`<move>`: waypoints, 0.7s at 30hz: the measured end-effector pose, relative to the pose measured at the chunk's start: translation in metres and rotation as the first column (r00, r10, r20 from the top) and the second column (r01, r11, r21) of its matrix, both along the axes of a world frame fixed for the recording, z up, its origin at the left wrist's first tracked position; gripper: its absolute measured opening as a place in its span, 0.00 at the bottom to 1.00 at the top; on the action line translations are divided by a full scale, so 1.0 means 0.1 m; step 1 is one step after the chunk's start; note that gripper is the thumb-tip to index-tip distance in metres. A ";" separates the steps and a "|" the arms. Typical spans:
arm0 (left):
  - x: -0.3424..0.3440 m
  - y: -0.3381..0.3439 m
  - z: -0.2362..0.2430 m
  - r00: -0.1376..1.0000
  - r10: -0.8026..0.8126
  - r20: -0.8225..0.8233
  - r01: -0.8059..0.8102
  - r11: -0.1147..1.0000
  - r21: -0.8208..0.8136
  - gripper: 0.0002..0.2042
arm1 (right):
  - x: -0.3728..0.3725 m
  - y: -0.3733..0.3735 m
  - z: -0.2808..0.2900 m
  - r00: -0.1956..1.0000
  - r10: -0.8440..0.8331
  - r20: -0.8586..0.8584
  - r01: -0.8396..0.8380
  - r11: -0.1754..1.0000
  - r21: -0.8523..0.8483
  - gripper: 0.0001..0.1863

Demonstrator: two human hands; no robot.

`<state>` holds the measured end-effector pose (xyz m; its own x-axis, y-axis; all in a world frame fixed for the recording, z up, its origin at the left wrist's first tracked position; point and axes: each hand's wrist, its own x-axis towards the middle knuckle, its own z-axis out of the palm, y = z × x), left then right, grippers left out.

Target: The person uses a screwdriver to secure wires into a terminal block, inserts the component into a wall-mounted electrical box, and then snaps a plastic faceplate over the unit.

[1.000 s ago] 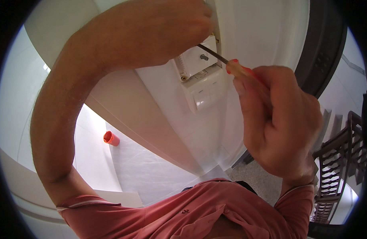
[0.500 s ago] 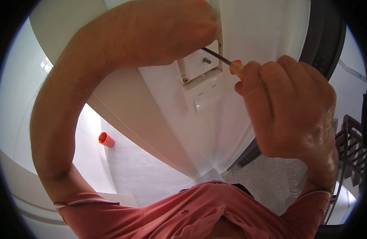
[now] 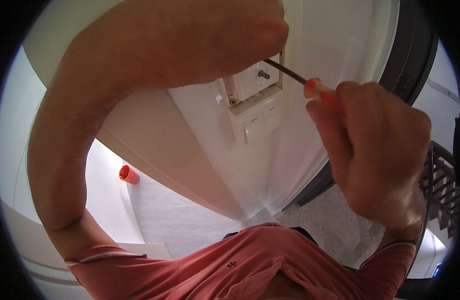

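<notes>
My left hand is at the top over a white wall-mounted switch plate with a grey knob; its bent fingers close on something hidden behind it. My right hand grips a screwdriver with a clear yellow and red handle. The metal shaft runs up and left toward the plate's upper part, its tip hidden at the edge of my left hand. Just below, a second white switch plate with rocker switches is fixed to the wall.
A curved cream panel fills the middle left. An orange-red bucket stands on the pale tiled floor below. A dark door frame is on the right, with a dark stair railing beyond it.
My left hand has shifted right in the picture. My right hand has moved right and turned as it holds the screwdriver, whose shaft still points toward the left hand.
</notes>
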<state>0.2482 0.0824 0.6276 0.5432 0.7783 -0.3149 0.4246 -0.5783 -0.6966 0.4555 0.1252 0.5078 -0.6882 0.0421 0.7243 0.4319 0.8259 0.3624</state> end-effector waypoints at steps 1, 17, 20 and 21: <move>-0.02 0.00 -0.04 0.999 0.007 0.036 -0.009 0.999 0.054 0.05 | 0.00 0.01 0.02 0.999 -0.032 0.001 0.032 0.999 -0.032 0.17; -0.14 -0.06 -0.13 0.982 -0.114 0.148 0.084 0.977 0.194 0.06 | -0.05 0.18 0.24 0.952 -0.105 0.288 -0.098 0.785 0.611 0.17; 0.18 -0.15 0.11 0.997 0.059 -0.052 -0.057 0.997 0.053 0.07 | 0.00 0.10 0.19 0.934 -0.094 0.344 -0.093 0.867 0.489 0.19; 0.30 -0.22 0.21 0.982 0.127 -0.139 -0.126 0.992 0.015 0.07 | 0.01 0.06 0.19 0.935 -0.066 0.348 -0.104 0.888 0.448 0.20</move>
<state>0.2786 0.0607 0.6487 0.3910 0.8402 -0.3757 0.3927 -0.5215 -0.7576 0.4563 0.1314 0.5266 -0.8934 -0.2464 0.3758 0.1955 0.5399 0.8187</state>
